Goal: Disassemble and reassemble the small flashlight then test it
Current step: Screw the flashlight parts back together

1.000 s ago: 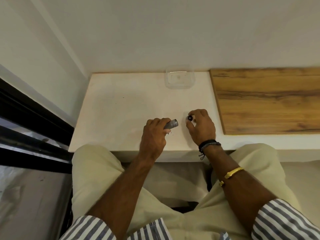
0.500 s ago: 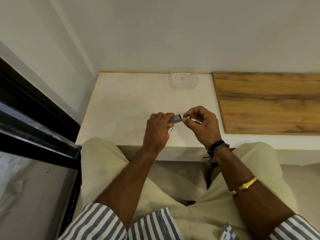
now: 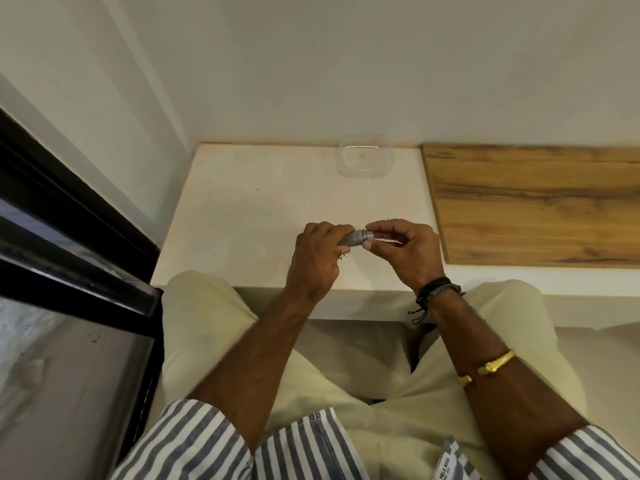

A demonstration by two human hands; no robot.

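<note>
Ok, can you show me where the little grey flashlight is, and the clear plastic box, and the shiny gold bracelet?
Small grey metal flashlight [image 3: 350,239], head view, on its bare body between the hands.
Clear square plastic box [image 3: 365,173], head view, on its front wall.
Gold bracelet [image 3: 493,364], head view, on the band over the right forearm.

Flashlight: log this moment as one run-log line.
left hand: grips flashlight body | right hand: pinches small end piece at body's open end | held above white table | clear container: untouched
</note>
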